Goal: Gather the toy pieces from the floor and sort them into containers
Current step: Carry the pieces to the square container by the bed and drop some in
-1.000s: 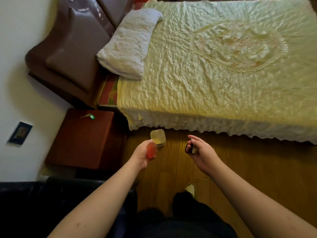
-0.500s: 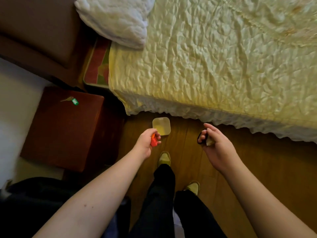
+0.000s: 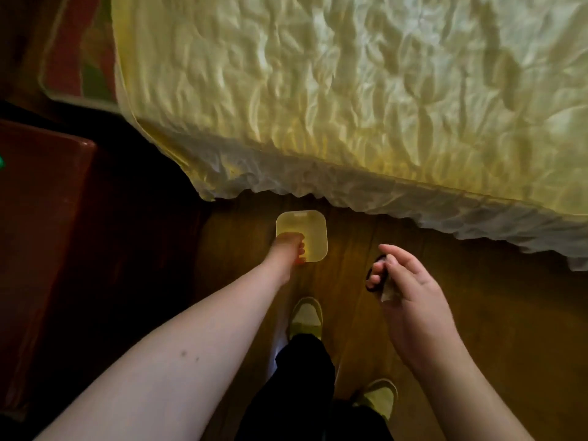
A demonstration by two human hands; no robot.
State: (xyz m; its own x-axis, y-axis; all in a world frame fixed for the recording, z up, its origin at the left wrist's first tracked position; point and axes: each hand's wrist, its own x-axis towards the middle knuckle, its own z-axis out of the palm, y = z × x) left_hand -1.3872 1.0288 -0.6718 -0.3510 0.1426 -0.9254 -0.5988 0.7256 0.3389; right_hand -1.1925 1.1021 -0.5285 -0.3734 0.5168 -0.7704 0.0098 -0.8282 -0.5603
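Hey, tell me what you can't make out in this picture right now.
Head view only:
- Red toy piece: nearly hidden under the left hand, over the square container.
- Dark piece in the right hand: fingers cover it, shape unclear.
- Container contents: too dim.
- Green object: cut off at left edge.

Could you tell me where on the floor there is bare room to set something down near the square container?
Bare wooden floor lies right of the right hand, below the bedspread's frilled edge. It is crowded around the square container, where the left hand reaches in, with the red-brown cabinet to the left and the slippered feet just below.
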